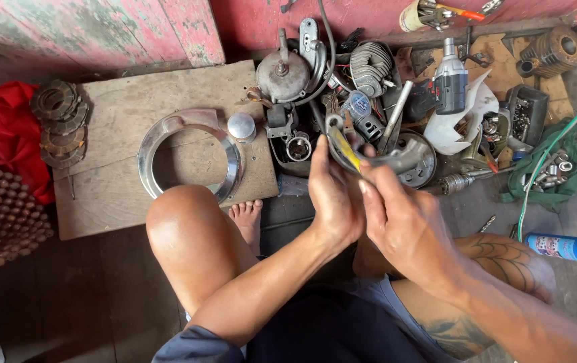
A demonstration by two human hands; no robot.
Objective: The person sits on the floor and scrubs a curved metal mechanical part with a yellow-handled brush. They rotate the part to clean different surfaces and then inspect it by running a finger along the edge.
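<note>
Both hands, left hand (332, 195) & right hand (396, 215), fingers clamped on curved metal brake shoe (396, 158) w/ yellow strip, right of chrome ring (191, 154); looks stiff, light-ish, best gripped at ends.

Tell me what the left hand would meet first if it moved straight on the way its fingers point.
Probably the black box of small engine parts on the floor just beyond the fingertips of the left hand, which holds a curved metal piece. Depth is unclear, so the hand may pass above it.

Single head-worn view, steeply downward and close, over knees toward a cluttered wooden board (134, 114).
</note>
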